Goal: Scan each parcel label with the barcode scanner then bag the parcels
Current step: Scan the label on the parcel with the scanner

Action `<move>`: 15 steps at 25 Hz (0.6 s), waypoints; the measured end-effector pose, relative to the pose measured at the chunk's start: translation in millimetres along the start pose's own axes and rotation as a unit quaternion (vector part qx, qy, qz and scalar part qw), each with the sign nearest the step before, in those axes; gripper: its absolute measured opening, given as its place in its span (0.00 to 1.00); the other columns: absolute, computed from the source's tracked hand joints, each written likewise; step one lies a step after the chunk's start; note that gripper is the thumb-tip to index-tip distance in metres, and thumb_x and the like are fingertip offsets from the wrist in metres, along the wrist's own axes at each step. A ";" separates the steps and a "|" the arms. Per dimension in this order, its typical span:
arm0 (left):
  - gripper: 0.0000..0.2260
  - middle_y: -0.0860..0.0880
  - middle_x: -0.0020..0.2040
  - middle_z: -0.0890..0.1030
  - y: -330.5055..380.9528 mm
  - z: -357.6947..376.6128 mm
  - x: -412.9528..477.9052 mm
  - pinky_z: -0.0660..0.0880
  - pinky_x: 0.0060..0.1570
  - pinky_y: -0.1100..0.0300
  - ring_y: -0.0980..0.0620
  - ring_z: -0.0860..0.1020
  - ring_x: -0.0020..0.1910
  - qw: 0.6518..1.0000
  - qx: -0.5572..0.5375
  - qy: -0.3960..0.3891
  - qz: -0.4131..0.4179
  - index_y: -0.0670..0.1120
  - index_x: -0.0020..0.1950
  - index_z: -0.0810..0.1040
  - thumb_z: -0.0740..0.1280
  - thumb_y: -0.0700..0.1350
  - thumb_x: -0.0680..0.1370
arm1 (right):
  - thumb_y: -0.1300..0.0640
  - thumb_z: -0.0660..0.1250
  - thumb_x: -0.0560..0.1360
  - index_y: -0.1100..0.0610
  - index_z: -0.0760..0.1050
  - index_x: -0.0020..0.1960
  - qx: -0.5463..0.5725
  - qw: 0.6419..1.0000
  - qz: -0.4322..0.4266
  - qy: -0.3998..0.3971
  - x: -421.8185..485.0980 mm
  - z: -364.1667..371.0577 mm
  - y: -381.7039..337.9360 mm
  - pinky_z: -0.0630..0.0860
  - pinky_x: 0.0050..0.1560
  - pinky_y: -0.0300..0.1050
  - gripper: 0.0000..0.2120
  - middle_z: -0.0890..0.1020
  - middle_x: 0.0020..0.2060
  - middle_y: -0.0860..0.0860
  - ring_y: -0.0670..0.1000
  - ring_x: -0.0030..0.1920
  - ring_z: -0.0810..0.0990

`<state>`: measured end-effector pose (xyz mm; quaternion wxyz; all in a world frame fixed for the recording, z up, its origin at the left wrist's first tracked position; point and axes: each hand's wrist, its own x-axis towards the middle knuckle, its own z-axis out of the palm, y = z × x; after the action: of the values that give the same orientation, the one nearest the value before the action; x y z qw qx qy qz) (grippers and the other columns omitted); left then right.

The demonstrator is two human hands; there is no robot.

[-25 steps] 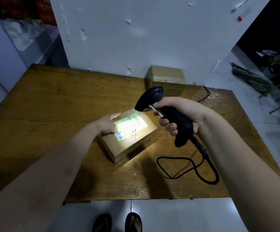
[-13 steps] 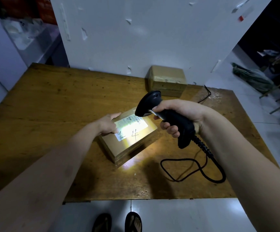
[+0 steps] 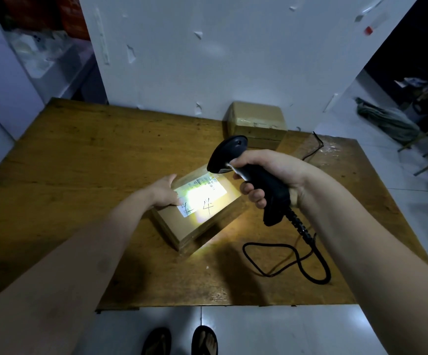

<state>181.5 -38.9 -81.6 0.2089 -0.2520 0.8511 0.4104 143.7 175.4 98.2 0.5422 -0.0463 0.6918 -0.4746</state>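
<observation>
**Beam on the label, parcel held flat**

Our left hand (image 3: 165, 192) lies with straight fingers on the far-left corner of the parcel (image 3: 172, 221), steadying it in the middle of the table (image 3: 80, 162). The white label (image 3: 207, 185) runs its long axis from near-left to far-right. Just right of it and above, our right hand (image 3: 271, 167) is wrapped tight round the barcode scanner (image 3: 229, 151), nose angled down-left at the label. The printed codes sit at the label's far end, so we judge the aim should tip farther. Since a second ago the scanner has barely shifted. The glare has slid slightly nearer, spilling off the parcel's near-right edge.
</observation>
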 end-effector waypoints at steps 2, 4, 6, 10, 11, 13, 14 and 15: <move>0.42 0.42 0.75 0.60 -5.0 -2.6 -7.4 0.69 0.64 0.44 0.40 0.64 0.71 0.997 -0.024 -0.037 -0.068 0.46 0.77 0.52 0.74 0.47 0.71 | 0.52 0.62 0.76 0.59 0.66 0.46 0.026 0.999 -0.014 0.019 -1.4 4.3 -0.2 0.68 0.18 0.34 0.10 0.70 0.26 0.50 0.44 0.19 0.68; 0.46 0.39 0.71 0.65 -17.7 4.5 -22.6 0.74 0.55 0.36 0.36 0.67 0.68 0.970 -0.149 -0.113 -0.157 0.44 0.76 0.56 0.78 0.51 0.66 | 0.52 0.61 0.76 0.59 0.65 0.46 0.061 0.997 -0.032 0.035 -4.9 9.7 -0.3 0.67 0.18 0.34 0.10 0.69 0.25 0.50 0.44 0.18 0.68; 0.53 0.40 0.63 0.73 -36.3 23.8 -38.6 0.78 0.48 0.38 0.36 0.74 0.61 0.935 -0.287 -0.124 -0.165 0.44 0.72 0.61 0.82 0.55 0.53 | 0.52 0.61 0.76 0.59 0.65 0.45 0.102 0.993 -0.051 0.039 -9.9 16.9 2.3 0.66 0.17 0.33 0.10 0.69 0.24 0.50 0.44 0.18 0.67; 0.46 0.44 0.61 0.77 -59.8 60.2 -52.6 0.79 0.52 0.44 0.44 0.78 0.58 0.898 -0.427 -0.053 -0.092 0.47 0.73 0.64 0.80 0.51 0.58 | 0.52 0.61 0.76 0.59 0.65 0.46 0.154 0.985 -0.071 0.043 -17.3 32.8 13.5 0.65 0.18 0.33 0.10 0.68 0.24 0.50 0.44 0.18 0.67; 0.39 0.45 0.61 0.78 -59.9 65.2 -54.1 0.78 0.55 0.44 0.45 0.78 0.58 0.890 -0.447 -0.040 -0.080 0.47 0.72 0.65 0.78 0.49 0.64 | 0.52 0.62 0.76 0.59 0.65 0.46 0.161 0.983 -0.074 0.044 -18.8 36.3 15.3 0.65 0.18 0.33 0.10 0.69 0.24 0.50 0.44 0.18 0.67; 0.34 0.45 0.62 0.78 -56.9 71.4 -55.5 0.78 0.56 0.45 0.45 0.78 0.58 0.876 -0.479 -0.003 -0.056 0.47 0.72 0.65 0.75 0.47 0.70 | 0.52 0.62 0.76 0.59 0.65 0.47 0.173 0.980 -0.088 0.049 -22.3 42.2 16.7 0.66 0.18 0.33 0.11 0.69 0.24 0.50 0.45 0.18 0.67; 0.33 0.45 0.62 0.77 -52.7 73.3 -56.6 0.78 0.55 0.46 0.46 0.78 0.58 0.867 -0.497 0.021 -0.042 0.48 0.72 0.65 0.75 0.47 0.70 | 0.52 0.62 0.76 0.59 0.65 0.47 0.178 0.977 -0.100 0.054 -25.0 44.7 16.8 0.66 0.18 0.34 0.11 0.69 0.24 0.50 0.45 0.18 0.67; 0.33 0.45 0.63 0.77 -47.4 74.5 -58.4 0.78 0.54 0.47 0.46 0.78 0.57 0.854 -0.517 0.043 -0.023 0.48 0.71 0.66 0.75 0.48 0.70 | 0.52 0.62 0.76 0.59 0.66 0.46 0.181 0.975 -0.114 0.058 -28.9 46.9 16.5 0.66 0.18 0.34 0.10 0.69 0.24 0.50 0.45 0.18 0.67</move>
<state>266.9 10.5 -119.8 0.0210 -0.3608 0.5182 0.7752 200.3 172.7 108.7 0.4425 0.0017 0.6149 -0.6527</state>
